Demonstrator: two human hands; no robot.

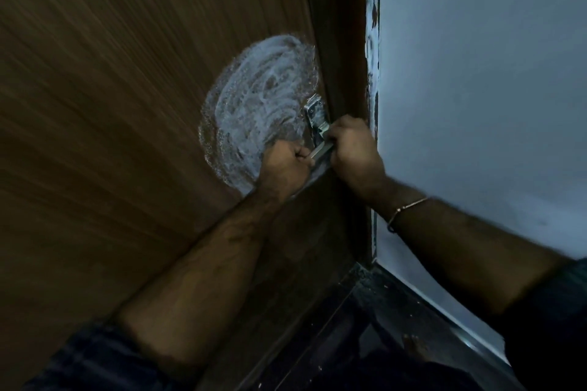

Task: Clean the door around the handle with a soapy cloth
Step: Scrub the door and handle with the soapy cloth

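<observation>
A brown wooden door (127, 89) fills the left of the head view. A round patch of white soap foam (257, 105) covers it just left of the metal handle plate (314, 113). My left hand (284, 168) is curled at the lower edge of the foam, its fingers closed around the left end of the metal handle bar (320, 151). My right hand (352, 149) grips the right end of the same bar beside the door's edge. No cloth shows in either hand.
A dark door frame (346, 57) runs beside the door's edge. A pale blue-grey wall (476, 73) lies to the right, with chipped paint along its edge. The dark floor (381, 327) is at the bottom. A thin bracelet (406, 209) circles my right wrist.
</observation>
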